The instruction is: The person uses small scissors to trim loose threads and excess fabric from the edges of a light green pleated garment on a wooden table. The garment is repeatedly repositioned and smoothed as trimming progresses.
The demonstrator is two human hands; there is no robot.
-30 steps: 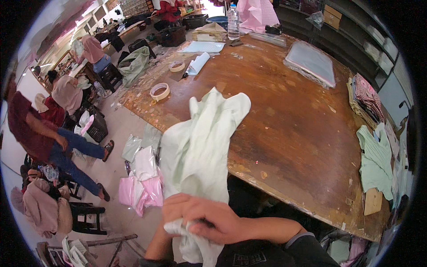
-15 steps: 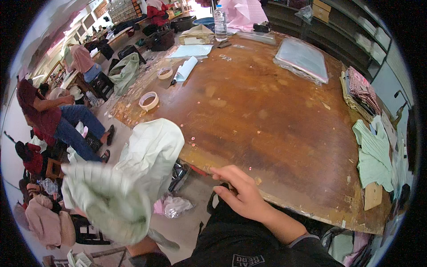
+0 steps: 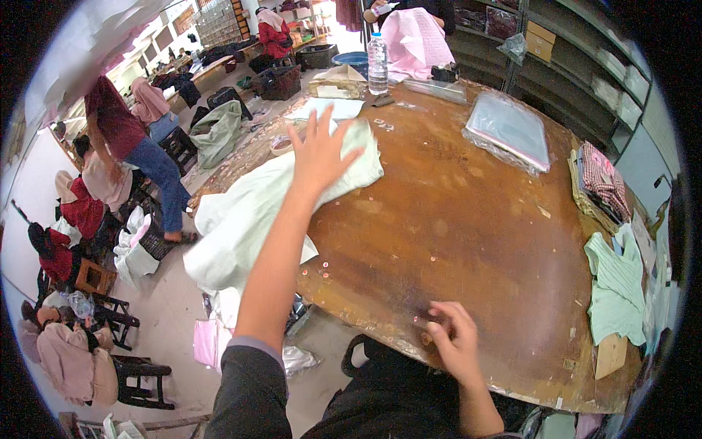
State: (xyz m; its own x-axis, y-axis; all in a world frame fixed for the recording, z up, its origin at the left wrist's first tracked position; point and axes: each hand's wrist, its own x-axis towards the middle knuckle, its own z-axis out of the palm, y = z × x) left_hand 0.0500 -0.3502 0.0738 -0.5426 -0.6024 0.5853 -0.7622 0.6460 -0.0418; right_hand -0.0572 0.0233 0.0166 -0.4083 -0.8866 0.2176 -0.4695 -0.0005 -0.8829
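Note:
A pale green cloth piece (image 3: 252, 212), seemingly a garment, lies across the table's left edge, part of it hanging over the side. Above its far end my left hand (image 3: 319, 157) is open with fingers spread wide; whether the palm touches the cloth I cannot tell. My right hand (image 3: 457, 342) hovers by the near edge of the brown wooden table (image 3: 439, 219), fingers loosely bent and apart, nothing in them. Beyond the left hand's wrist, a tape roll (image 3: 281, 145) peeks out partly hidden by the cloth.
A water bottle (image 3: 377, 64) and pink cloth (image 3: 413, 44) stand at the back. Clear plastic bags (image 3: 508, 130) are stacked far right. Folded clothes (image 3: 603, 179) and a mint ribbed top (image 3: 616, 282) line the right edge. Several people sit on the left; a person in maroon (image 3: 117, 113) stands.
The green cloth went from my left hand, beside the table, onto its left side, covering the nearer tape roll. My left hand let go and reached forward; my right hand shifted right. The maroon-clad person stood up.

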